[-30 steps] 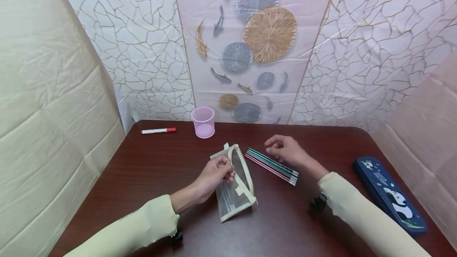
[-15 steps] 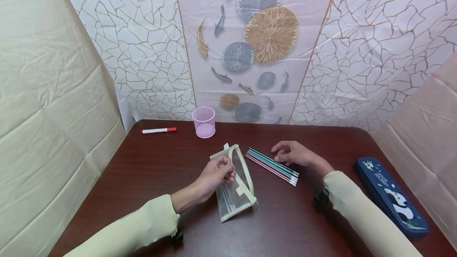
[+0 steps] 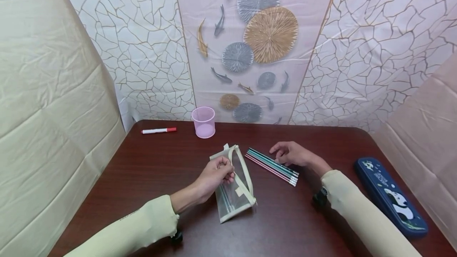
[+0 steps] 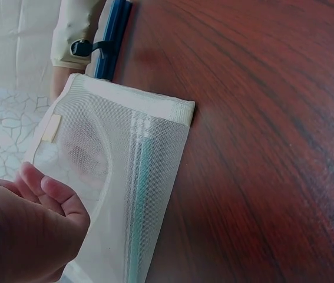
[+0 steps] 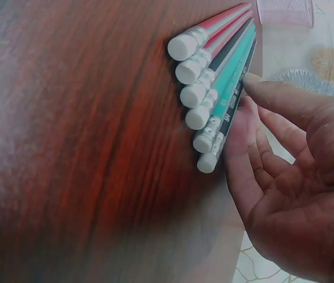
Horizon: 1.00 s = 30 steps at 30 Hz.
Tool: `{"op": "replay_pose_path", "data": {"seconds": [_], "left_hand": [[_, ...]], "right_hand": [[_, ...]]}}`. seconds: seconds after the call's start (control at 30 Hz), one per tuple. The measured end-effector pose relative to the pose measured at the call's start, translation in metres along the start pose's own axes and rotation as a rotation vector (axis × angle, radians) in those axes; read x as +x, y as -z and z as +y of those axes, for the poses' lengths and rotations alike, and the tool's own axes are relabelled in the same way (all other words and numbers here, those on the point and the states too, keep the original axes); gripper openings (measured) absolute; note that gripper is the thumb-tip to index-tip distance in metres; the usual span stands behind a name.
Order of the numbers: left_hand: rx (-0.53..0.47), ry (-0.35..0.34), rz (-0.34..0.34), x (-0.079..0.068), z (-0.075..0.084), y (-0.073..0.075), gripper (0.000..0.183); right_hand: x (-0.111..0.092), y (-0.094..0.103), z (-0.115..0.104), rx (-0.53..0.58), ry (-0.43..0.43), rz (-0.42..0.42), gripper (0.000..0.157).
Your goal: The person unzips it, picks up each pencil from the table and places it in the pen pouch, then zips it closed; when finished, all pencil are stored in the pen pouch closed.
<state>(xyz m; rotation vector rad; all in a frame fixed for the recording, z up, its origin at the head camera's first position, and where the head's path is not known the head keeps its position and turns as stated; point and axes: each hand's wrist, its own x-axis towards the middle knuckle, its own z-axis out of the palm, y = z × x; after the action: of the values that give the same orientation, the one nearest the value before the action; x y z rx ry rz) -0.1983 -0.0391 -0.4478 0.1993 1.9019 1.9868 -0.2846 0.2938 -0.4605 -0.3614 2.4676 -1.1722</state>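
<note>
Pencils (image 3: pixel 270 165) beside pouch (image 3: pixel 228 200); cup (image 3: pixel 204 124) behind, case (image 3: pixel 390 197) right

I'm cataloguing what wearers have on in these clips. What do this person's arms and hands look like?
The left hand and right hand are ungloved. The left sleeve and right sleeve are long and pale cream-yellow. A small black device is worn at each wrist. The left sleeve bears a dark marking, too small to read.
</note>
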Motion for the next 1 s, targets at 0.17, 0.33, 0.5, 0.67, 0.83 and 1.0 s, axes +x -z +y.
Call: {"op": "replay_pose_path", "data": {"seconds": [0.17, 0.33, 0.5, 0.67, 0.83, 1.0], "left_hand": [[0.004, 0.009, -0.005, 0.0, 0.0, 0.001, 0.004], [0.001, 0.01, -0.008, 0.0, 0.0, 0.002, 0.004], [-0.001, 0.005, -0.008, -0.001, -0.001, 0.002, 0.005], [0.001, 0.003, -0.009, 0.0, -0.002, 0.002, 0.005], [0.008, 0.004, -0.01, 0.0, -0.002, 0.002, 0.004], [0.015, 0.012, -0.005, 0.002, -0.001, 0.003, 0.004]], "right_hand": [[0.002, -0.002, -0.006, -0.055, 0.011, 0.007, 0.035], [0.006, -0.006, -0.01, -0.243, 0.054, 0.049, 0.036], [0.01, -0.01, -0.016, -0.394, 0.036, 0.081, 0.036], [0.012, -0.011, -0.023, -0.464, -0.026, 0.077, 0.036], [0.015, -0.009, -0.026, -0.492, -0.054, 0.067, 0.034], [0.02, -0.007, -0.037, -0.571, -0.044, 0.082, 0.036]]}}
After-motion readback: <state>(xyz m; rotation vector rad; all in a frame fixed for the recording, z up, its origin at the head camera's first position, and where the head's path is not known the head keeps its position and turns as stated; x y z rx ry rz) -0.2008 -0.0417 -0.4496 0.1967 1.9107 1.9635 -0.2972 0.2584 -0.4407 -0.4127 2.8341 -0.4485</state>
